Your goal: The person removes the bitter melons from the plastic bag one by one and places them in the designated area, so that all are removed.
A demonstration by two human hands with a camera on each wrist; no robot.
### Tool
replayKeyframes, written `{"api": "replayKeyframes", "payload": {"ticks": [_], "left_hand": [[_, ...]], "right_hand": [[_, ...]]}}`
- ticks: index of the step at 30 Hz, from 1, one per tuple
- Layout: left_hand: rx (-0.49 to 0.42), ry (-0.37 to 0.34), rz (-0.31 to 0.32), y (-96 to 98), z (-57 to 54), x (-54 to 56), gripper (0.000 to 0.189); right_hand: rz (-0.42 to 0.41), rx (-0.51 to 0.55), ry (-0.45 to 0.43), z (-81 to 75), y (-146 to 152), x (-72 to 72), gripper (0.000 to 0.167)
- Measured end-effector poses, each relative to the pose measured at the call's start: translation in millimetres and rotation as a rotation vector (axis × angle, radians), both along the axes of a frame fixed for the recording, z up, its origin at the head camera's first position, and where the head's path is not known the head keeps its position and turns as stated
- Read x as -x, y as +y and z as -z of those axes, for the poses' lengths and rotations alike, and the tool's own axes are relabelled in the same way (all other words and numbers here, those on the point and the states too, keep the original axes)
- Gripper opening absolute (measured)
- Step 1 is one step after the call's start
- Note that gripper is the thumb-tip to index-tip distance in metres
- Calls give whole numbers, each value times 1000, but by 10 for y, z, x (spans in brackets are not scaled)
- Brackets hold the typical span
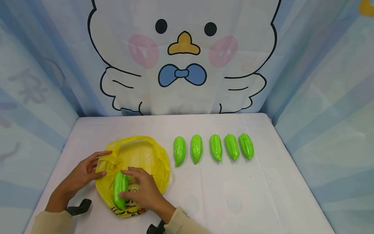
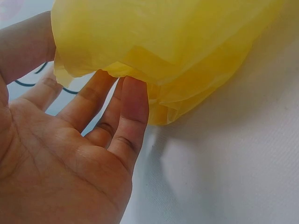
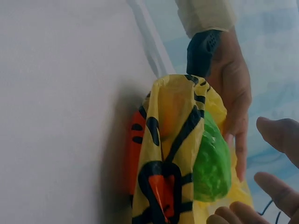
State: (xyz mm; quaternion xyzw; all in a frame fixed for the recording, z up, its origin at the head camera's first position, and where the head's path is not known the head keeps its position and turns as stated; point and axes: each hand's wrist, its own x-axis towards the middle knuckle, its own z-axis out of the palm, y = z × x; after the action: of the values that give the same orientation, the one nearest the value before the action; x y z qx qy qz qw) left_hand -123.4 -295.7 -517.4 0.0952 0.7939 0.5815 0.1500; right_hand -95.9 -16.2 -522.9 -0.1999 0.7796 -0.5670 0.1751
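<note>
A yellow plastic bag (image 1: 160, 159) with dark and orange print lies on the left half of the table, its mouth held wide. My left hand (image 1: 84, 172) holds the bag's left edge, the plastic between thumb and fingers (image 2: 88, 100). One bright green, ridged, cucumber-like toy vegetable (image 1: 119, 190) rests at the near side of the bag. My right hand (image 1: 144, 188) hovers over it with thumb and fingers spread. In the right wrist view a gap shows between those fingers (image 3: 275, 191) and the green vegetable (image 3: 214, 163). Whether it lies inside the bag or on its plastic, I cannot tell.
Several more green vegetables stand in a row right of the bag, from the leftmost one (image 1: 179, 150) to the rightmost one (image 1: 246, 146). A white cloth covers the table (image 1: 233, 195). Printed curtains (image 1: 181, 97) enclose the back and both sides. Black wrist devices (image 1: 79, 207) sit at both cuffs.
</note>
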Motion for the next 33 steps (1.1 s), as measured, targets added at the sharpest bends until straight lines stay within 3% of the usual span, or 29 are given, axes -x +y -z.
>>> {"api": "replayKeyframes", "payload": {"ticks": [8, 18, 25, 33], "left_hand": [[9, 5, -2, -11, 7, -6, 63], [11, 4, -7, -6, -6, -13, 63], [-1, 16, -5, -6, 17, -13, 64], [17, -8, -13, 4, -2, -12, 65]], "right_hand": [[-15, -47, 23, 27, -86, -27, 61], [26, -125, 50, 64, -193, -50, 62], [47, -105, 23, 72, -218, -50, 61], [77, -15, -91, 56, -216, -53, 58]]}}
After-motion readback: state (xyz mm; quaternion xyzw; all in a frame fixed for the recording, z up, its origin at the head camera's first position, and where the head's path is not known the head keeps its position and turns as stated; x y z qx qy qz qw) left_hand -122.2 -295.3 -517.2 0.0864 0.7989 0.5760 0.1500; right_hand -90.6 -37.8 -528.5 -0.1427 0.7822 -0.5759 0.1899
